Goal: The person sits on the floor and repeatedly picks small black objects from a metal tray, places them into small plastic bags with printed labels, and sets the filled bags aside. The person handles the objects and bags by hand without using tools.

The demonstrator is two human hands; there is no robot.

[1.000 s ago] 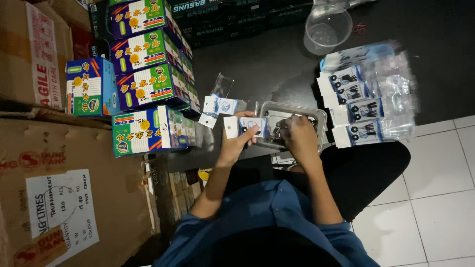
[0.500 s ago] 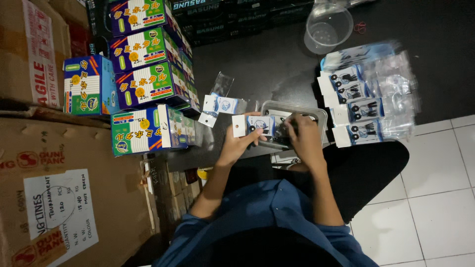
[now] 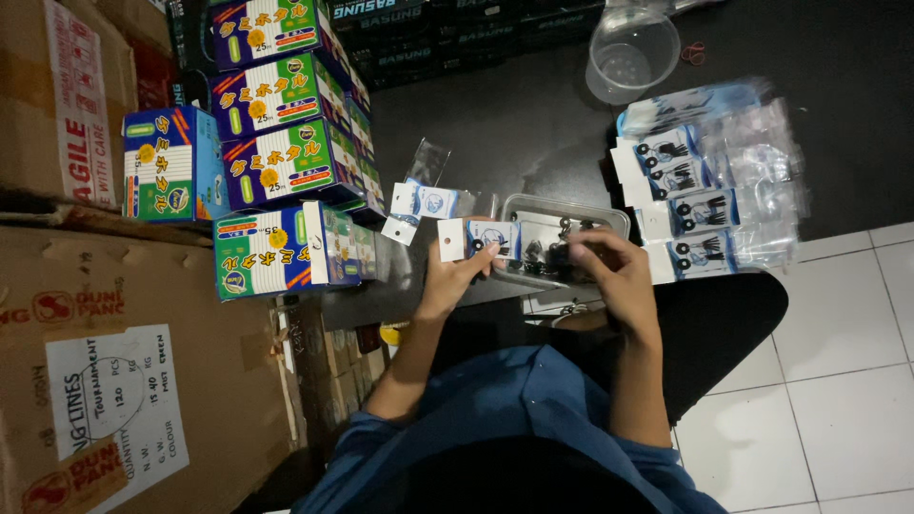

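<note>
- Mostly, the big brown cardboard cartons far out past the left hand run off the frame's left and bottom edges, so their full shape is lost.
- The person's own dark head and blue sleeves fill the bottom centre and hide the lap and whatever lies under the forearms.
- Beyond the left hand, a stack of colourful green-and-blue boxes stands on the black floor mat; the top box is cut by the upper edge.
- White floor tiles lie to the outside of the right hand, near the dark trouser knee.
- A pile of clear packets with white-and-blue header cards lies just beyond the right hand, overlapping so the count is unclear.
- A clear round tub sits well beyond both hands; its contents are hard to make out.
- A shallow clear plastic tray lies under and between the hands, holding small dark pieces too tiny to identify.
- The left hand pinches a small carded packet, holding it just above the tray's near edge.
- The right hand is curled over the tray, fingertips together on a small dark item; what it is cannot be told.
- Two loose packets lie just beyond the left hand.
</note>
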